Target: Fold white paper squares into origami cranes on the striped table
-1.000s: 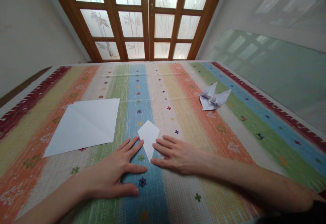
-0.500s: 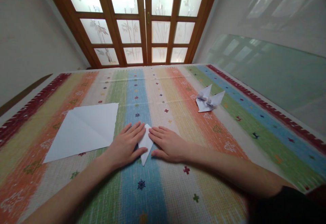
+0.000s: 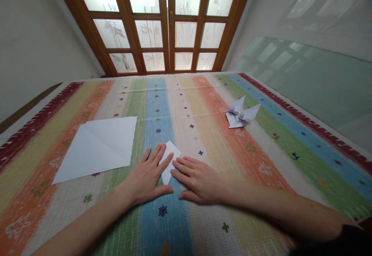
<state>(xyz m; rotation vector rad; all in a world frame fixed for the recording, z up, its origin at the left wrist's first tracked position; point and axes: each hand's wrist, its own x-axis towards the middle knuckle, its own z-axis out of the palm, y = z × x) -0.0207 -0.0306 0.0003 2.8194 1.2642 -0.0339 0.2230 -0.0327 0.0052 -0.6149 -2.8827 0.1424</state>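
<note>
A small folded piece of white paper (image 3: pixel 172 150) lies flat on the striped tablecloth, its pointed lower end toward me. My left hand (image 3: pixel 149 178) rests over its left side, fingers stretched and spread, one finger lying across the paper. From the right, my right hand (image 3: pixel 200 180) lies flat with its fingertips at the paper's lower right edge. Neither hand grips anything; both press or rest with straight fingers. Part of the paper's left edge is hidden under the left hand.
White paper sheets (image 3: pixel 97 149) lie to the left of my hands. Farther off on the right stands a folded paper crane shape (image 3: pixel 242 113) with two pointed wings. The striped tablecloth (image 3: pixel 203 217) covers the table, and wooden doors with frosted panes (image 3: pixel 169 60) are beyond.
Both hands have slid slightly toward me along the folded paper. The paper's upper part is now wider and more exposed, and my left index finger lies across it.
</note>
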